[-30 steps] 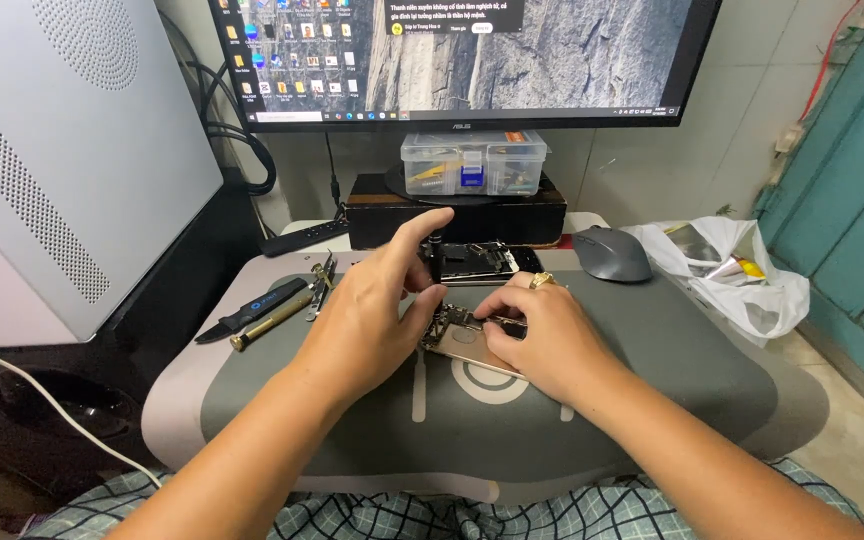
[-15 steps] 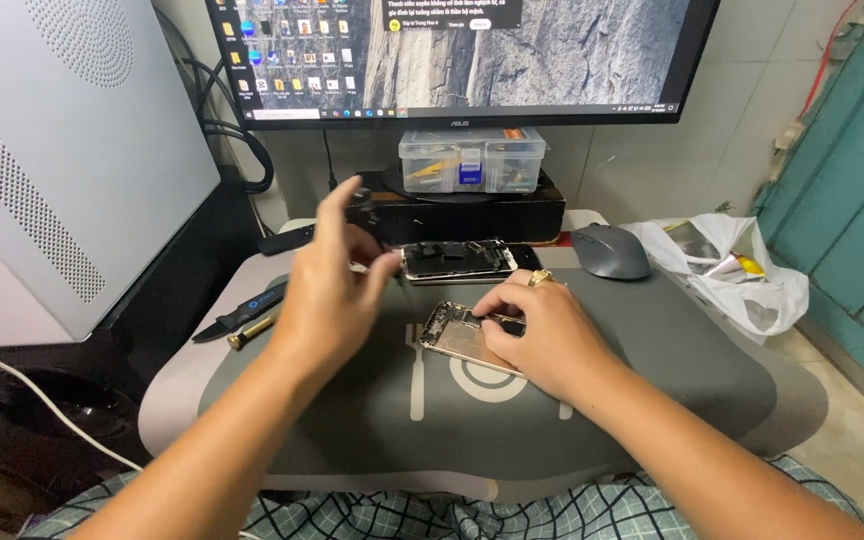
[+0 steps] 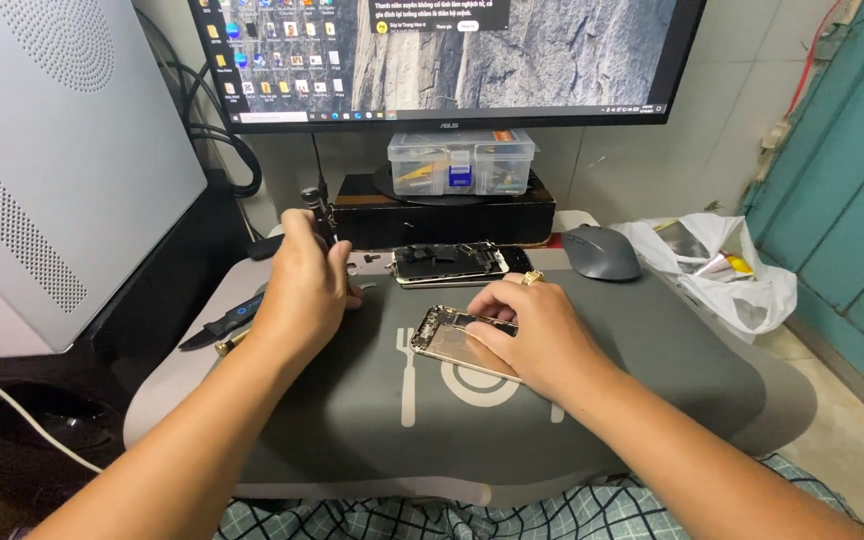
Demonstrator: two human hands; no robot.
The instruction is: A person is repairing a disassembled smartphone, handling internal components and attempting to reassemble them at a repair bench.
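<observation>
1. One gold phone shell (image 3: 452, 338) lies open side up near the middle of the grey mat (image 3: 652, 380), just above a white fork-and-plate print.
2. The right hand (image 3: 537, 335) rests flat on the shell's right part, fingers pressed down on it, pinning it rather than gripping; a gold ring shows on one finger.
3. The left hand (image 3: 307, 285) is clenched around one dark screwdriver (image 3: 314, 205), held upright with its tip down near the mat's far left edge.
4. One opened dark phone (image 3: 449, 264) lies just beyond the shell, close to the mat's far edge, apart from both hands.
5. Two hand tools (image 3: 220, 325), one black and blue and one brass-coloured, lie at the mat's left edge, partly hidden by the left forearm.
6. One grey mouse (image 3: 602, 252) sits at the far right of the mat; one white plastic bag (image 3: 727, 270) lies just beyond it to the right.
7. The mat covers a small pale surface (image 3: 157, 395) with rounded corners; its near edge meets checked cloth.
8. Behind stand one black box (image 3: 447, 212), one clear parts box (image 3: 460, 162) on it, and one monitor (image 3: 452, 55).
9. A white computer case (image 3: 52, 160) walls in the left; a teal door (image 3: 847, 180) stands at the right.
10. Bare mat lies right of the right hand and toward the near edge.
</observation>
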